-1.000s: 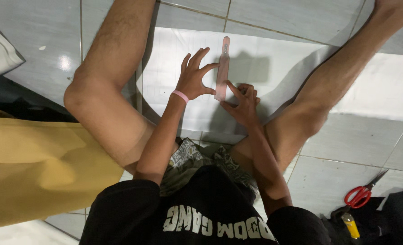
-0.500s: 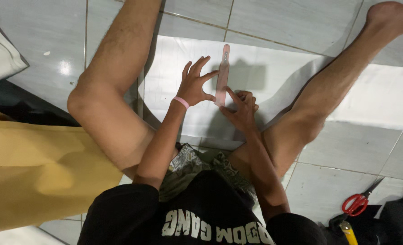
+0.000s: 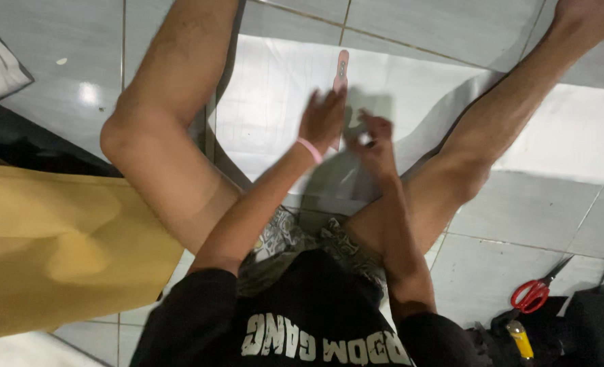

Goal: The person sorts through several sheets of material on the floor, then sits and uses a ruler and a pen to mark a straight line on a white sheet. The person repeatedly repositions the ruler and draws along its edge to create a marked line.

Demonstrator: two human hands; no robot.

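I sit on a tiled floor with my legs spread around a white sheet point(image 3: 268, 102). A long pink strip point(image 3: 343, 68) lies on the sheet, pointing away from me. My left hand point(image 3: 322, 121), with a pink band on the wrist, lies flat over the strip's near part and presses it down. My right hand point(image 3: 373, 139) is just right of the strip with its fingers curled down to the sheet. Whether it pinches something small is hidden by blur.
A yellow cloth point(image 3: 57, 245) lies at my left, beside a dark cloth point(image 3: 16, 143). Red-handled scissors point(image 3: 536, 293) and a small yellow tool point(image 3: 519, 340) rest on a black bag point(image 3: 587, 326) at the lower right.
My left hand's spread fingers have drawn together and moved up over the strip, covering more of it. My right hand has stayed close beside the strip. The view has shifted slightly.
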